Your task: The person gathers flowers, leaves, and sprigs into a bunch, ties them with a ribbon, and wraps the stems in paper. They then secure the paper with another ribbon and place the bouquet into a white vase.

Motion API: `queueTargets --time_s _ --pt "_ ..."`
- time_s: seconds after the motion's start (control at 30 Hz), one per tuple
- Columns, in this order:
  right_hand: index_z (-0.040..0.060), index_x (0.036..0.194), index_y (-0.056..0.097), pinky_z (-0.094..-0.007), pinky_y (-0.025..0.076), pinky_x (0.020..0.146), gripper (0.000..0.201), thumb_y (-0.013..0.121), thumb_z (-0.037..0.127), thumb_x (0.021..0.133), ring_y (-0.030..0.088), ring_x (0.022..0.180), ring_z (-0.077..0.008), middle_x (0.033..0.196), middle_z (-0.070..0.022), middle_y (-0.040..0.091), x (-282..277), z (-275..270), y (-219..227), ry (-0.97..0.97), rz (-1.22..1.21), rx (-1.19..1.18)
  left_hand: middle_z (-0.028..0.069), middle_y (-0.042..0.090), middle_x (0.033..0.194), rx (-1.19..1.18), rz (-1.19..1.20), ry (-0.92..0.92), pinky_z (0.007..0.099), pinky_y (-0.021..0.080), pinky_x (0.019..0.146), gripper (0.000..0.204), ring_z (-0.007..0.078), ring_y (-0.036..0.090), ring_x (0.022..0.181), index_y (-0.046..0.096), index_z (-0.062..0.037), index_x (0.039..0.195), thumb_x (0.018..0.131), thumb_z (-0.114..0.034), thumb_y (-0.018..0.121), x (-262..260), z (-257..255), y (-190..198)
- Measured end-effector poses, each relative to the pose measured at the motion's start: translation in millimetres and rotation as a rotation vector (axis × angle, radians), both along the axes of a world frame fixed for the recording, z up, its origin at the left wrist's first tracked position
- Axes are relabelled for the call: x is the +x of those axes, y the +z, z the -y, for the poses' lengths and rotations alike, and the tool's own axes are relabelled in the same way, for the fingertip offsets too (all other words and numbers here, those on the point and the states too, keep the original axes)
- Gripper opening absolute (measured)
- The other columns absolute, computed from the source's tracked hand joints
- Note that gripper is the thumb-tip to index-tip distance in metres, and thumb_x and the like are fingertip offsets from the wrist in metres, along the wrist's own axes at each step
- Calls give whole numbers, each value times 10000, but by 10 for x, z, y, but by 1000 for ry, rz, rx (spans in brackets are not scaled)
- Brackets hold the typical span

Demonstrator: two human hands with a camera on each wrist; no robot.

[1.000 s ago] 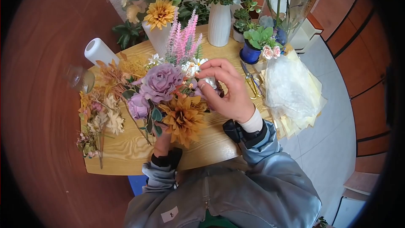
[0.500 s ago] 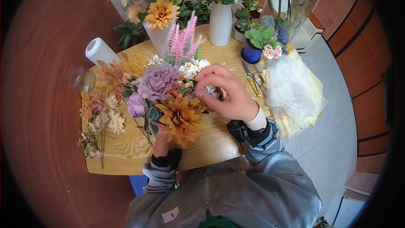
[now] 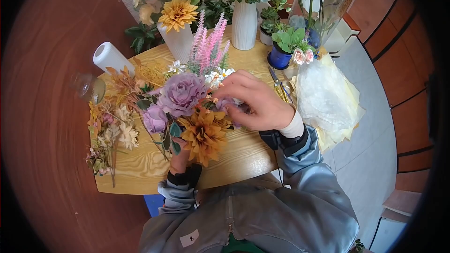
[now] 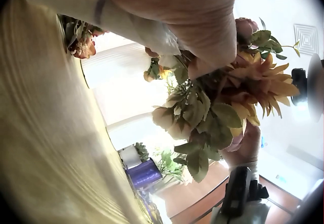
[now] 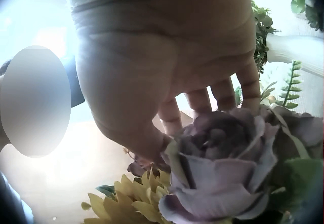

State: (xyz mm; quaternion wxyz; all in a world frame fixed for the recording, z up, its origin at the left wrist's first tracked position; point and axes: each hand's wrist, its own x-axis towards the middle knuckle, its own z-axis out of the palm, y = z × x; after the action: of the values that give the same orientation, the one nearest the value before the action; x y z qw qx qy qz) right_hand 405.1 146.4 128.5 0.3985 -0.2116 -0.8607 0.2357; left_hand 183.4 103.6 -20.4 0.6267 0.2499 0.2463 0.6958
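Note:
Low behind the bouquet's large orange flower [image 3: 205, 133], my left hand [image 3: 180, 158] grips the stems. The left wrist view shows that hand [image 4: 185, 19] wrapped round them beside a pale tube-like piece [image 4: 136, 26]. My right hand [image 3: 265, 105] is at the bouquet's right side, fingers spread and loosely bent around a small lilac flower [image 3: 225, 104]. In the right wrist view, a purple rose [image 5: 215, 176] hides some fingertips of the right hand [image 5: 167, 57]. Another purple rose [image 3: 183, 94], pink spikes [image 3: 208, 47] and white blossoms [image 3: 214, 78] fill the bouquet.
Loose dried flowers [image 3: 126, 133] and a lying white vase [image 3: 112, 58] are at the left, near a glass jar [image 3: 97, 90]. Filled vases [image 3: 244, 26] and a blue pot [image 3: 279, 59] stand behind. Scissors [image 3: 281, 89] and wrapping sheets [image 3: 326, 100] lie at the right.
My right hand has shifted right and its fingers have spread from their earlier bunched pose. The bouquet has moved slightly right, with my left hand still round its stems.

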Motion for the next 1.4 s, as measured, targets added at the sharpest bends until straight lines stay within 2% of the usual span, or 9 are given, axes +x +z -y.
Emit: queueTargets --time_s 0.2,0.27,0.37,0.4,0.47,0.77,1.0,1.17,1.4 --pt "86 820 550 -361 395 650 167 545 64 655 477 811 -254 795 -69 472 10 21 72 -77 270 135 134 397 1212 -19 -24 -10 337 363 910 410 239 417 1072 326 -28 1242 923 -283 287 -30 201 -34" --pt "92 818 551 -364 396 652 166 550 70 653 477 823 -253 795 -68 467 17 23 101 -91 327 147 135 395 1214 -20 -30 -12 336 362 911 411 239 414 1075 325 -27 1242 923 -283 288 123 -462 155" --pt "93 787 551 -366 400 669 138 556 78 650 477 830 -257 807 -67 470 46 4 125 -40 333 129 135 392 1216 -21 -39 -12 334 360 913 413 239 411 1080 324 -25 1242 922 -284 289 25 127 175" --pt "90 769 547 -361 401 676 122 560 77 648 479 833 -257 823 -67 479 58 -9 126 -14 326 142 135 391 1217 -21 -42 -12 334 359 914 413 239 409 1081 324 -25 1243 922 -284 289 104 -378 154" --pt "88 751 542 -357 402 683 107 563 76 646 481 835 -256 839 -68 488 90 -38 114 11 319 155 136 390 1219 -22 -47 -12 333 358 915 414 239 407 1084 323 -24 1243 922 -284 290 54 -360 163" --pt "55 828 599 -304 418 767 142 553 2 704 538 876 -227 918 -93 558 216 -93 127 -47 -115 8 138 382 1226 -12 -73 -4 328 352 921 419 238 396 1097 321 -19 1243 921 -286 292 67 196 73" --pt "53 882 605 -300 433 719 178 613 35 705 548 847 -217 895 -86 565 -15 -92 174 -94 -54 81 139 376 1231 -8 -110 -27 325 348 925 423 238 387 1108 319 -15 1244 921 -288 294 74 291 84" --pt "41 928 598 -263 451 674 206 612 8 725 563 807 -157 875 -62 585 88 -76 157 -125 -144 -263 140 371 1235 4 -150 -53 322 345 928 426 238 381 1115 317 -12 1244 920 -289 296 35 383 100" --pt "30 931 606 -252 457 633 212 609 -14 723 572 767 -161 823 -77 602 108 -23 110 -63 -212 89 142 365 1240 3 -189 -71 319 340 933 430 238 373 1125 315 -9 1245 920 -290 298 76 426 127"
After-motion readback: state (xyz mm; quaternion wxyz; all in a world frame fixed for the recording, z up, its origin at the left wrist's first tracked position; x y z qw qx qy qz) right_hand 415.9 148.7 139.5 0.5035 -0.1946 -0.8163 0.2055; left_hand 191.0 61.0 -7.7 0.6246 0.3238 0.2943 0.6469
